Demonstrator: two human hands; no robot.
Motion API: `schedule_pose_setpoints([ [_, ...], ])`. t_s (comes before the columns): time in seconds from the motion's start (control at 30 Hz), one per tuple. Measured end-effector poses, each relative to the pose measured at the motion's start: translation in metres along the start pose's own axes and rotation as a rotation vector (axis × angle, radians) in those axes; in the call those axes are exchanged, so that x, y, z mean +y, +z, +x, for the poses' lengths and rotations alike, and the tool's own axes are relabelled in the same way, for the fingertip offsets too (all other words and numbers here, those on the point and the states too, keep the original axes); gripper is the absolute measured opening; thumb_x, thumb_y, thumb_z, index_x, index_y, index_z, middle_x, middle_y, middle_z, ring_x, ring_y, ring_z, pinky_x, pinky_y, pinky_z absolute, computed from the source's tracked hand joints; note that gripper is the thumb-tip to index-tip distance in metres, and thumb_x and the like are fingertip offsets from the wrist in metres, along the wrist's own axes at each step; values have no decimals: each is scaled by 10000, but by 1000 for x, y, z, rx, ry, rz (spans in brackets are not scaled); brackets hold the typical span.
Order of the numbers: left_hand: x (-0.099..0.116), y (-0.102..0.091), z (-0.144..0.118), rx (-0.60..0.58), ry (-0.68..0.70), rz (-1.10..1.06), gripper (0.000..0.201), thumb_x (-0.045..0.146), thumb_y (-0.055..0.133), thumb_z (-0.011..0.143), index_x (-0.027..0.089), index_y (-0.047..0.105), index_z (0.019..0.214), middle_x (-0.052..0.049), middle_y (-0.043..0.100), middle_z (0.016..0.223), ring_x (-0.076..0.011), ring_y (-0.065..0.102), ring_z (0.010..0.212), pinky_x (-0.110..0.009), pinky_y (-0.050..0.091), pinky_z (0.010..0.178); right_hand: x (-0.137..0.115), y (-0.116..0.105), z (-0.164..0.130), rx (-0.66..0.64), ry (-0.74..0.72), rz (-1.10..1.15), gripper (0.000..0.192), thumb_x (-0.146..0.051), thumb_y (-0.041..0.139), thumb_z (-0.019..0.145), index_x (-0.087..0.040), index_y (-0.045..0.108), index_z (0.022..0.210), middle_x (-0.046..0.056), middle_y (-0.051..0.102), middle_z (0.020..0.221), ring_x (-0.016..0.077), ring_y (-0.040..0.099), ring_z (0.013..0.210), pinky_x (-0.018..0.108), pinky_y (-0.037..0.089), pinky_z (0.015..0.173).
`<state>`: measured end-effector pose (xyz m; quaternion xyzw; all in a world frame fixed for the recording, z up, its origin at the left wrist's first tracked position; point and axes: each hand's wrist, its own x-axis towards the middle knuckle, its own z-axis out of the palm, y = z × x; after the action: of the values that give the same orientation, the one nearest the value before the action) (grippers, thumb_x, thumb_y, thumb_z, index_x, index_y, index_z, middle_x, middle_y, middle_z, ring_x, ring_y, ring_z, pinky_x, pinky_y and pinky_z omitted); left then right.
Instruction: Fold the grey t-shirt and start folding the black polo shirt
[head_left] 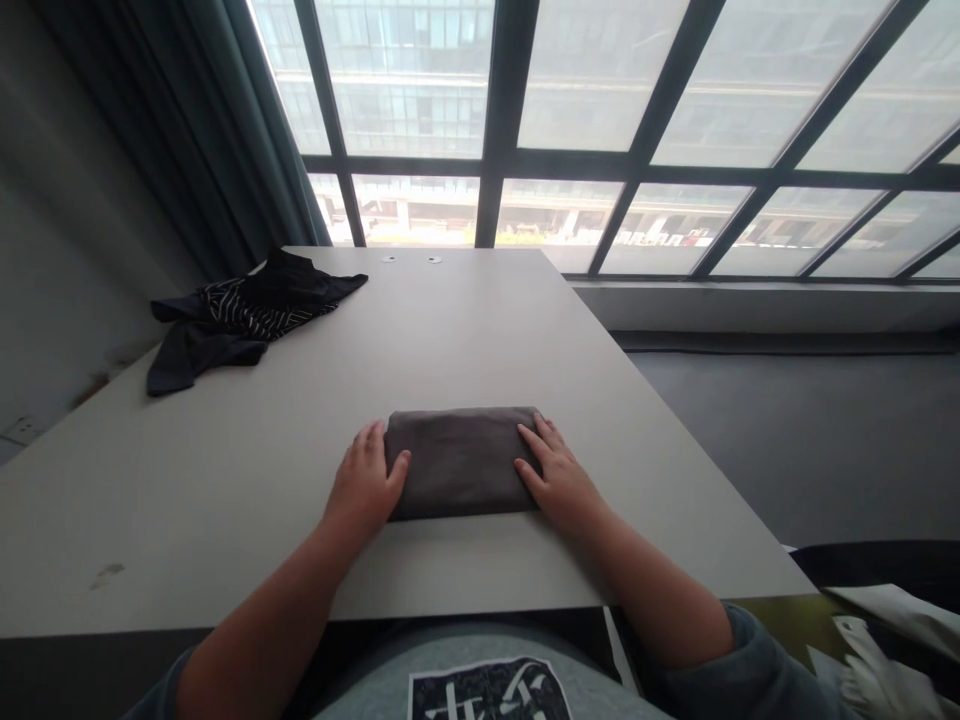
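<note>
The side edges of the folded grey cloth [459,465] are partly hidden by the left hand [366,478] and right hand [559,478]. The near shirt print [487,692] is cut off, and the building [420,100] beyond the far window [559,163] is blurred by glare

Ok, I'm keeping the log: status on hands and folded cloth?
Left hand and right hand touching opposite ends of folded grey cloth. Cloth flat on white table. Crumpled dark fabric apart, far left.

Hands [363,483]: two, six o'clock; folded grey cloth [463,462]: one, six o'clock; dark fabric heap [277,295]: one, nine o'clock; round tabletop inserts [434,260]: two, eleven o'clock
</note>
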<state>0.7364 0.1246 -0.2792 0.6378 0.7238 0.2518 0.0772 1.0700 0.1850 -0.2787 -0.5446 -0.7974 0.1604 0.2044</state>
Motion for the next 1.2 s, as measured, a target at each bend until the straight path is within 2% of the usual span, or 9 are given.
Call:
schedule_pose_setpoints([
  [0.17,0,-25,22,-186,-200,-34,468,494,538,989,185,692,1304,-142,803,1107,-336,764,989,-424,568,872,13,-14,11,180,113,8,459,-404,579,927,-159,697,1298,200,679,1273,369,631,1227,562,471,1135],
  [0.27,6,-33,31,-206,-185,-68,406,492,558,982,206,737,1208,-116,815,1063,-313,770,958,-378,551,828,14,-17,12,125,199,77,427,-439,597,914,-200,682,1257,130,730,1062,308,698,977,471,555,946],
  [0.4,13,-39,43,-234,-247,-82,427,497,604,983,174,719,1237,-106,820,1079,-296,766,1019,-341,532,833,10,-19,14,87,272,118,410,-460,635,914,-238,653,1258,61,740,969,232,693,797,349,522,773],
  [0.7,40,-39,50,-214,-152,173,466,326,591,1001,162,561,1436,-121,801,994,-327,761,994,-365,516,830,0,-34,34,-50,238,-115,226,-368,663,970,-220,655,1140,49,739,852,241,699,808,297,411,691],
  [0.87,20,-36,51,-265,-217,-400,373,413,620,936,228,588,1258,-26,760,827,-235,714,743,-297,478,663,-2,-41,37,-39,146,-48,156,-271,554,1002,-226,651,1116,61,770,903,243,714,818,300,426,728],
  [0.97,5,-30,48,-341,-342,-868,561,586,734,796,217,554,1178,19,695,743,-184,634,619,-262,443,581,2,-42,37,17,133,59,198,-316,491,1020,-236,641,1123,42,754,851,237,706,780,294,434,716],
  [1.03,-3,-26,45,-386,-406,-998,651,615,789,709,208,546,1154,31,668,736,-172,615,612,-258,446,578,5,-40,37,-2,157,84,229,-308,461,1018,-232,632,1150,30,730,794,236,695,751,291,429,697],
  [1.1,-8,-23,43,-434,-414,-947,609,608,764,727,210,559,1139,42,643,715,-167,593,591,-259,438,572,8,-35,38,-52,191,60,249,-273,445,1009,-222,627,1171,33,725,783,239,696,757,290,423,691],
  [1.2,-11,-21,42,-412,-313,-585,388,536,597,888,233,601,1130,55,587,638,-184,565,548,-270,398,565,10,-28,37,-96,206,-51,278,-248,424,1024,-206,623,1213,62,749,841,252,705,801,297,411,698],
])
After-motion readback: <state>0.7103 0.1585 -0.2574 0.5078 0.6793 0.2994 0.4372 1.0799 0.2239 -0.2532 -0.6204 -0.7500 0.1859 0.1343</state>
